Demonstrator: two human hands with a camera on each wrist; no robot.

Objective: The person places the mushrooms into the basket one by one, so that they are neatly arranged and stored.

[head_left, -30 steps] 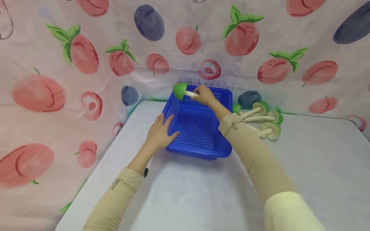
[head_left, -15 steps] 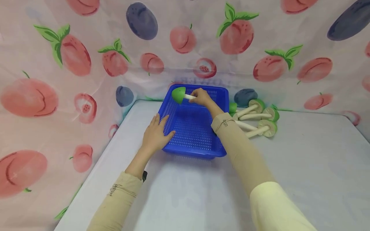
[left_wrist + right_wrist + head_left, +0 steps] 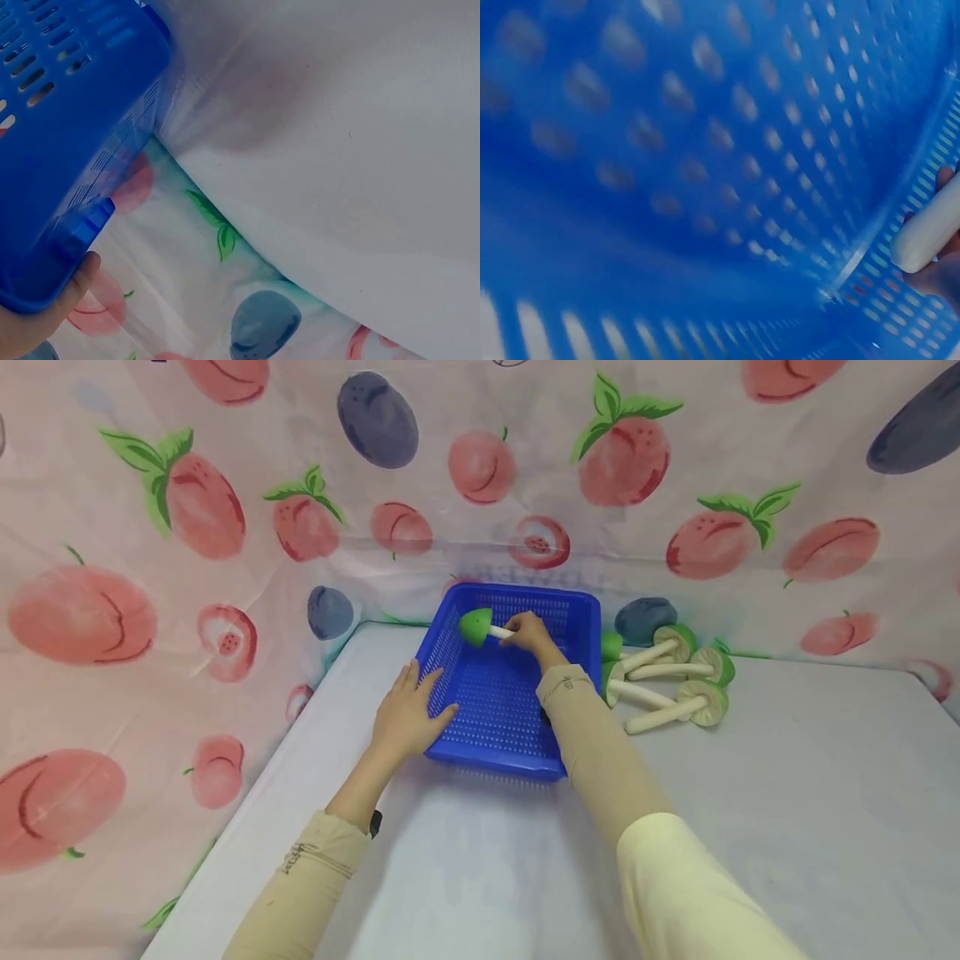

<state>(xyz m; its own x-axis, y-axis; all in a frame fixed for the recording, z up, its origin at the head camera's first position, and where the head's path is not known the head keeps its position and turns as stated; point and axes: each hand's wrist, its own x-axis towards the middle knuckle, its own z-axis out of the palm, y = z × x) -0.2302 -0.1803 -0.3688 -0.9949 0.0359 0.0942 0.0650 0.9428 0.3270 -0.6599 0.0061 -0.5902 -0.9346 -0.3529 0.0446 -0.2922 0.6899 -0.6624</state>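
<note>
1. Back and left sides are covered by pale pink sheeting (image 3: 592, 539), printed with red fruit (image 3: 625, 464), dark-blue fruit (image 3: 378, 420) and green leaves (image 3: 648, 408).
2. Worktop (image 3: 825, 793): white-surfaced, bordered by sheeting along back and left edges.
3. Fairly even light; soft-edged shadows (image 3: 262, 105) are cast on the worktop.

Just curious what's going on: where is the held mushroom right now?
In the head view, the mushroom is in the right hand, over the far part of the basket, its green cap pointing left.
</note>
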